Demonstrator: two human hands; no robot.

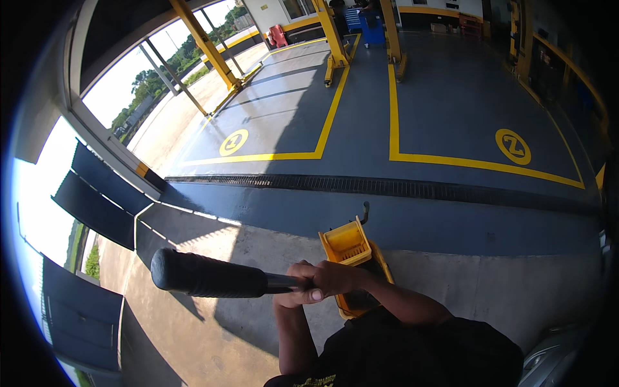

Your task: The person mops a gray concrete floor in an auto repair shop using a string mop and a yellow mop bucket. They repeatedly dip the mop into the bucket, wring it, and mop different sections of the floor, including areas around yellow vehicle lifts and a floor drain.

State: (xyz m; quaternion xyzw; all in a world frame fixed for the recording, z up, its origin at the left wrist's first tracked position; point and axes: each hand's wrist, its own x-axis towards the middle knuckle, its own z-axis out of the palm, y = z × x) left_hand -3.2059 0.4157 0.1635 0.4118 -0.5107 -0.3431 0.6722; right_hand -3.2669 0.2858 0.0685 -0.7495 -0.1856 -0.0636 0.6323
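both hands are clasped together around a black pole (284, 282), low in the head view. the right hand (335, 278) lies on top, fingers wrapped fully round the pole; the left hand (293, 291) sits just under and beside it, closed on the same pole, thumbnail visible. the pole runs leftward and ends in a thick black foam grip (206, 275), which stands nearest the camera and well above the floor.

directly behind the hands stands a yellow mop bucket (353, 258) with a wringer insert and a dark lever (365, 211) at its top edge. the bucket rests on the pale concrete apron (490, 284), near the border with the dark grey painted floor (451, 109).

floor markings: a long black drain grate (387, 187) crosses the floor beyond the bucket. yellow lines (393, 97) frame two bays. each bay carries a round yellow disc sign with a dark symbol: one at left (233, 142), one at right (513, 146). yellow lift posts (335, 35) stand at the far end. a blue cabinet (371, 29) stands behind them.
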